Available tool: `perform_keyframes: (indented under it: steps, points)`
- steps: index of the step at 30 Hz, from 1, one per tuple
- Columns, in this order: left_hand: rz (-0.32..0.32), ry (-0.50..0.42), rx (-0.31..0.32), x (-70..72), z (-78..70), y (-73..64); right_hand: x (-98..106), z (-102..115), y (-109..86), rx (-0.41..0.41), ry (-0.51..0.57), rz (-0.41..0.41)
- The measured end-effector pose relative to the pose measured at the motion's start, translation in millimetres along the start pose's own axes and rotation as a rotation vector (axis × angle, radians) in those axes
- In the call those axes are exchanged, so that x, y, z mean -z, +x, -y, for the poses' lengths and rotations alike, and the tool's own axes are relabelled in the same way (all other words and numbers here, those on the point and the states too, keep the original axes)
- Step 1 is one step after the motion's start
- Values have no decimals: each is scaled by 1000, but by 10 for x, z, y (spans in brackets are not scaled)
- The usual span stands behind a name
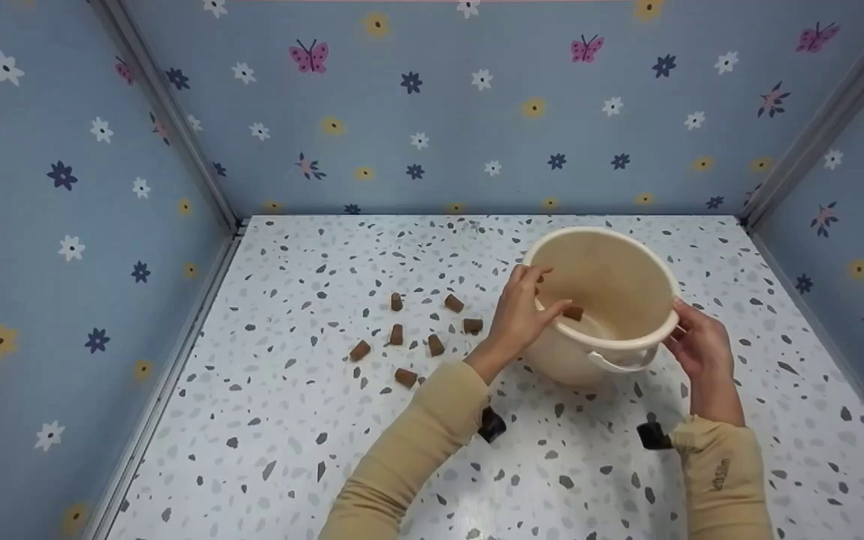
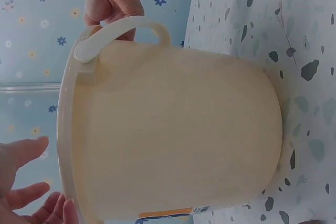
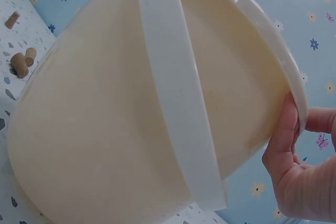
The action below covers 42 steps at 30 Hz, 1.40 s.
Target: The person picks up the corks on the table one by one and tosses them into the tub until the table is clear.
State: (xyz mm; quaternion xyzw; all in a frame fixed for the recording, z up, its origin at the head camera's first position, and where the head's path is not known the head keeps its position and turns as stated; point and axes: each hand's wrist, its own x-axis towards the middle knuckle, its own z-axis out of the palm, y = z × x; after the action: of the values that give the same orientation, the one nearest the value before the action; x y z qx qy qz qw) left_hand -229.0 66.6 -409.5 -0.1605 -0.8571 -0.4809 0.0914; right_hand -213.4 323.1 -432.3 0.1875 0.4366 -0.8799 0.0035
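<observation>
A cream bucket (image 1: 604, 277) stands on the speckled table, its white handle (image 3: 173, 93) hanging down the near side. My right hand (image 1: 704, 349) grips the bucket's right rim, thumb on one side and fingers on the other, as the right wrist view shows. At the left rim is my left hand (image 1: 520, 315), thumb and fingers spread apart, nothing held between them; its lower fingers (image 2: 55, 208) lie against the rim. One brown cork (image 1: 573, 313) is inside the bucket, just beyond the left thumb tip. Whether it rests on the bottom I cannot tell.
Several loose corks (image 1: 434, 345) lie scattered on the table (image 1: 289, 420) to the left of the bucket. Blue flowered panels (image 1: 447, 112) rise at the back and both sides. An orange-and-blue label (image 2: 165, 213) shows on the bucket's side.
</observation>
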Motion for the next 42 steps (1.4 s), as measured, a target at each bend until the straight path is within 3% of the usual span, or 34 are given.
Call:
perform_keyframes:
  steps: [8,12,13,18,24,36,42]
  points:
    - [-107,-89,-77,36,111,-64,-2,-4,-1,10,-5,-5]
    - [-163,-113,-97,53,186,-98,61,-39,64,41,-27,-11]
    - [-176,-118,-93,55,207,-105,129,-57,132,56,-16,19]
    - [-221,-126,-38,75,305,-146,157,-63,145,65,-3,40]
    - [-247,-101,-2,81,442,-198,11,-18,-3,36,1,11]
    - [-214,-31,135,2,687,-340,-2,-22,-15,34,-7,38]
    - [-200,0,173,-56,859,-429,8,-21,-20,37,-1,58]
